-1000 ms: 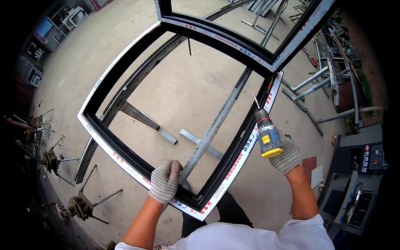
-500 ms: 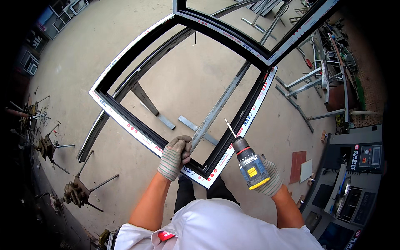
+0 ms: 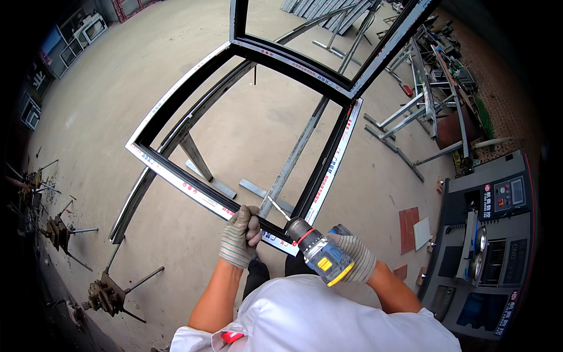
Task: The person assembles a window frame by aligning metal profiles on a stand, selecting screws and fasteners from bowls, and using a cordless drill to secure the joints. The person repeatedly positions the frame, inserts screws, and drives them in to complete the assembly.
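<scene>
A black window frame (image 3: 198, 189) with white printed protective film along its edges lies in front of me across metal rails (image 3: 295, 155). A second framed sash (image 3: 390, 53) stands up from its far side, the two meeting at the far edge. In my right hand (image 3: 356, 253) is a cordless drill (image 3: 321, 257), grey-blue with yellow parts. Its thin bit points up and left above the near right corner of the frame, close to my left hand. My left hand (image 3: 238, 237), in a striped knit glove, has fingers pinched together over the near rail; whatever they hold is too small or hidden.
At the right stands a grey machine with a control panel (image 3: 509, 196). A reddish-brown board (image 3: 409, 232) and a pale board (image 3: 423, 233) lie on the floor beside it. Metal trestles (image 3: 404, 114) stand farther right. Rusty stands with projecting rods (image 3: 108, 297) are at the left.
The drill has swung left and inward, bringing its bit near my left hand. My left hand stays pinched over the near rail. The whole view has shifted slightly.
</scene>
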Tool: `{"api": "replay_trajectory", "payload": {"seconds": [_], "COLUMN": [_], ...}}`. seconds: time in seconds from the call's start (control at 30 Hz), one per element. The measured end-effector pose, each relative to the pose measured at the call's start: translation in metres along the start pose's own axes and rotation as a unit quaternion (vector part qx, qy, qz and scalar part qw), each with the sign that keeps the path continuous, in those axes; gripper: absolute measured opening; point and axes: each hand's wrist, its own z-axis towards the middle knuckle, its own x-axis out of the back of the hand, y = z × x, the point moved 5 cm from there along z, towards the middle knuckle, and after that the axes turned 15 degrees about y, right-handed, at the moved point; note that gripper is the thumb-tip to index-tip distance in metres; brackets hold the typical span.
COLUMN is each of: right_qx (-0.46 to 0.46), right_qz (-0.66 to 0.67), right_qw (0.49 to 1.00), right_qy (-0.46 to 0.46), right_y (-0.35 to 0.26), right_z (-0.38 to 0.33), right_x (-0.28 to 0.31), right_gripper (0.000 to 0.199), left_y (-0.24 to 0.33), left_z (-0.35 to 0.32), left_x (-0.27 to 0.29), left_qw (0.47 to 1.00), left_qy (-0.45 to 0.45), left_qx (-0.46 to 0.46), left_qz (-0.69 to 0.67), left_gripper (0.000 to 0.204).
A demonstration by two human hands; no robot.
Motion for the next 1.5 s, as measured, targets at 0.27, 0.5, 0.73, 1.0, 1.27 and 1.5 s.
{"api": "replay_trajectory", "payload": {"seconds": [0.27, 0.5, 0.73, 1.0, 1.27, 1.5], "right_qx": [0.198, 0.034, 0.004, -0.057, -0.026, 0.215], "right_qz": [-0.320, -0.087, -0.116, -0.160, -0.285, -0.545], "right_qw": [0.924, 0.995, 0.993, 0.985, 0.958, 0.803], "right_qy": [-0.066, -0.029, -0.033, -0.011, 0.032, -0.112], "right_y": [0.032, 0.054, 0.056, 0.041, 0.045, 0.064], "right_z": [-0.003, -0.002, -0.001, 0.009, 0.007, 0.007], "right_x": [-0.023, -0.027, -0.021, -0.001, 0.013, -0.004], "right_gripper": [0.026, 0.029, 0.031, 0.035, 0.029, 0.035], "left_y": [0.013, 0.020, 0.018, 0.002, -0.017, -0.005], "left_z": [-0.022, -0.035, -0.045, -0.069, -0.112, -0.134], "left_x": [-0.005, 0.001, 0.004, 0.030, 0.051, 0.071], "left_qw": [0.990, 0.979, 0.982, 0.997, 0.996, 0.994], "left_qy": [-0.093, -0.140, -0.132, -0.029, 0.040, 0.039], "left_qx": [0.051, 0.067, 0.054, -0.025, -0.083, -0.090], "left_qz": [-0.090, -0.135, -0.128, -0.074, -0.018, -0.048], "left_gripper": [0.034, 0.035, 0.039, 0.043, 0.047, 0.049]}}
